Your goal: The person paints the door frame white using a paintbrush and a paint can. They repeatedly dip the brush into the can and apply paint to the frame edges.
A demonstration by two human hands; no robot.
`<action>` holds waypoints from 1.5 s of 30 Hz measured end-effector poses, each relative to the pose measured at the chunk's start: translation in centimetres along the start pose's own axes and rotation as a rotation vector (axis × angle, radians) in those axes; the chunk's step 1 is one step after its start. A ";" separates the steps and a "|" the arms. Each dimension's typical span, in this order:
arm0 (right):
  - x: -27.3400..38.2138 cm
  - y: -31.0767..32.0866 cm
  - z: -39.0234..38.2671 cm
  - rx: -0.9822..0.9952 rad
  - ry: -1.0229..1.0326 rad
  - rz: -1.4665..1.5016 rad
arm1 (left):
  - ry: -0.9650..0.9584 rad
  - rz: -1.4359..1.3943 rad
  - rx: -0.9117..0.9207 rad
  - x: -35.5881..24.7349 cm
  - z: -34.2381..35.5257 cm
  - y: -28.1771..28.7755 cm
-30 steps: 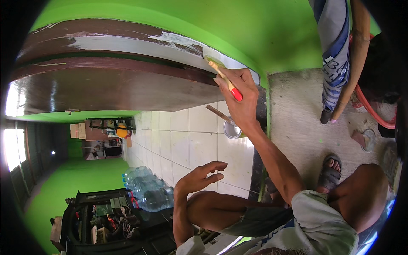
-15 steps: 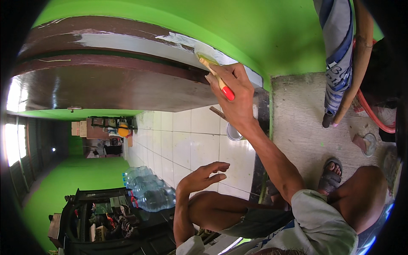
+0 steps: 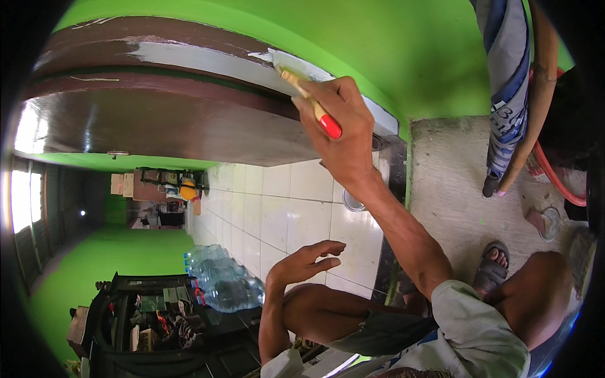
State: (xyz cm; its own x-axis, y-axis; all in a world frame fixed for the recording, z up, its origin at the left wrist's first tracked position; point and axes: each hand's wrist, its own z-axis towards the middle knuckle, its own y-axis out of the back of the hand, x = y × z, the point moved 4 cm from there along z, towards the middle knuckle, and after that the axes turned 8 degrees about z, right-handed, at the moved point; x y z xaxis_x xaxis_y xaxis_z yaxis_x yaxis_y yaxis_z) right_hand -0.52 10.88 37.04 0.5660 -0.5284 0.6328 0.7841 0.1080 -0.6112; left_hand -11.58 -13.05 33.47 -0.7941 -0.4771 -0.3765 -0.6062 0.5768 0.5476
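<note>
My right hand [image 3: 345, 129] grips a paintbrush [image 3: 329, 126] with a pale wooden handle and a red end. Its bristles rest against a brown door frame [image 3: 94, 41], where a strip of whitish paint [image 3: 189, 57] covers part of the wood. Uneven paint edges show near the brush tip. My left hand [image 3: 309, 261] hovers above my bent knee, its fingers loosely curved, thumb apart, holding nothing. Below my right wrist, an open paint can [image 3: 351, 200] stands on the tiles, partly hidden by the forearm.
A dark brown door [image 3: 189, 126] stands beside the frame. Bright green wall [image 3: 403, 57] borders it. At right a folded umbrella [image 3: 507, 94] and a wooden pole [image 3: 541, 94] lean. Large water bottles [image 3: 227, 283] and a black cabinet [image 3: 157, 353] are at lower left.
My right hand has carried the brush leftward along the frame. The whole view has shifted slightly; my left hand keeps its pose.
</note>
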 end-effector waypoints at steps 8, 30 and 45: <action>1.3 -2.2 1.2 0.020 0.047 -0.025 | -0.010 -0.004 -0.016 0.4 -0.1 0.0; 2.4 -1.7 0.8 0.070 0.123 0.036 | 0.009 0.008 -0.021 0.2 -0.1 0.3; 2.0 -2.5 0.0 0.081 0.111 0.009 | -0.048 -0.015 -0.054 0.1 0.1 0.3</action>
State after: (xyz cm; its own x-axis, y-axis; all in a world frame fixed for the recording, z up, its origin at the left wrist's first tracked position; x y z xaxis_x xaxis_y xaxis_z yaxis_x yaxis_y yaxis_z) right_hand -1.35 9.55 39.78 0.5449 -0.6168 0.5680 0.7996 0.1784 -0.5734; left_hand -11.89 -12.88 33.54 -0.7868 -0.4525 -0.4198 -0.6160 0.5324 0.5806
